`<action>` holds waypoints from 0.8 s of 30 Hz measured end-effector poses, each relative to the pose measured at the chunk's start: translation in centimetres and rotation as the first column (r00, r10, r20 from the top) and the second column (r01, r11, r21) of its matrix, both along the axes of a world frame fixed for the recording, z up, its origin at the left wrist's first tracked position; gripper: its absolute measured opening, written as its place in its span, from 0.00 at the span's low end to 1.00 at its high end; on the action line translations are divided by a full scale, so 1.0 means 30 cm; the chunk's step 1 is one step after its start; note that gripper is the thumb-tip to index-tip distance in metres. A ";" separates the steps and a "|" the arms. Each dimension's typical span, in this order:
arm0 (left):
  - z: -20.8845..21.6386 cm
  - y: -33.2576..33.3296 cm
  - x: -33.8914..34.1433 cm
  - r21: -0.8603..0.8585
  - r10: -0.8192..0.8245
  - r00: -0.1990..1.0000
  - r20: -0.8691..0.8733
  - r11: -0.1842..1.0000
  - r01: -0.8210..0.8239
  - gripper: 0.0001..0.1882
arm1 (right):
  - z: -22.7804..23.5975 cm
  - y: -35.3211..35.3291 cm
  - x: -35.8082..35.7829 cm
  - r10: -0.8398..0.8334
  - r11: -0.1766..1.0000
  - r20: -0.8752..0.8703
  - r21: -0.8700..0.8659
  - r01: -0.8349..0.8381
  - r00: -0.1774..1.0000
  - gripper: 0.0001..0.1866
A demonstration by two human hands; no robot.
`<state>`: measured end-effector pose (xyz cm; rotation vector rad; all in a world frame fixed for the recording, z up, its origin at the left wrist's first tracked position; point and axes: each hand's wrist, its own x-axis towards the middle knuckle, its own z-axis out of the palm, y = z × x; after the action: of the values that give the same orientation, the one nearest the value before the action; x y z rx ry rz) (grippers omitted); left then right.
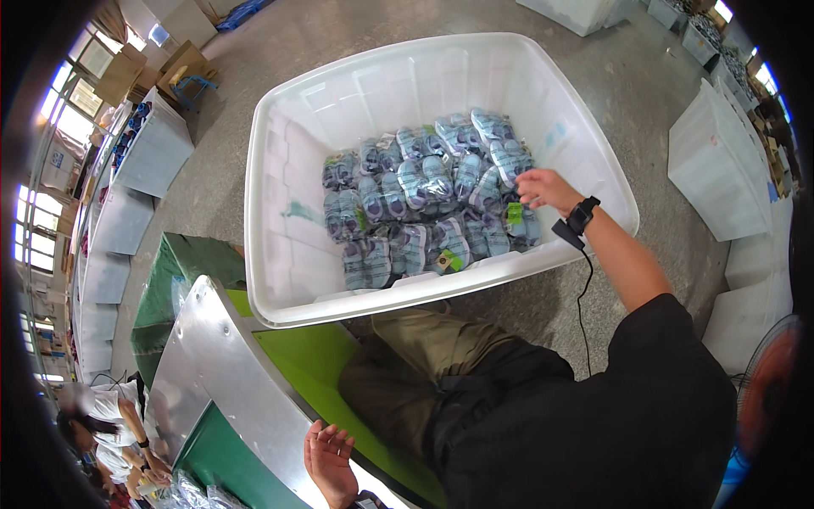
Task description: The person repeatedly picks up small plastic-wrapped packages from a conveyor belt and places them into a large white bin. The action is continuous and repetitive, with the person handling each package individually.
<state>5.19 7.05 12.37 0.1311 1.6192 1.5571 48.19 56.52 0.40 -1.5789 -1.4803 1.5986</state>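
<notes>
Reaching into white bin (280,212), right hand (547,188) fingers loosely spread over bagged shoes (428,204).
Left hand (331,462) open, empty; bags likely light, slippery — pinch film at edge.

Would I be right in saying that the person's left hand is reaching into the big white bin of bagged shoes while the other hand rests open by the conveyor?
Not quite: the head view shows the right hand, with the wrist device, reaching into the white bin over the bagged shoes. The left hand is the one open by the conveyor.
</notes>
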 end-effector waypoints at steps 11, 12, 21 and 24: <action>-0.023 -0.064 -0.034 -0.017 0.082 0.995 0.056 0.997 -0.081 0.20 | 0.076 -0.276 -0.297 0.598 0.782 -0.018 0.232 -0.578 0.801 0.17; -0.025 -0.078 -0.045 -0.002 0.063 0.996 0.061 0.998 -0.063 0.19 | 0.089 -0.289 -0.325 0.676 0.698 0.039 0.287 -0.656 0.736 0.16; -0.020 -0.371 -0.263 0.062 0.143 0.987 -0.072 0.988 -0.139 0.21 | 0.068 -0.479 -0.573 0.610 0.684 0.136 0.408 -0.605 0.781 0.13; -0.045 -0.527 -0.407 -0.019 0.282 0.940 -0.192 0.956 -0.291 0.22 | 0.047 -0.484 -0.640 0.587 0.751 0.036 0.350 -0.560 0.809 0.16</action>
<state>-7.01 -8.76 11.03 0.0156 1.8893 1.7676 28.99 42.00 1.81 -0.8872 -2.2081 1.5439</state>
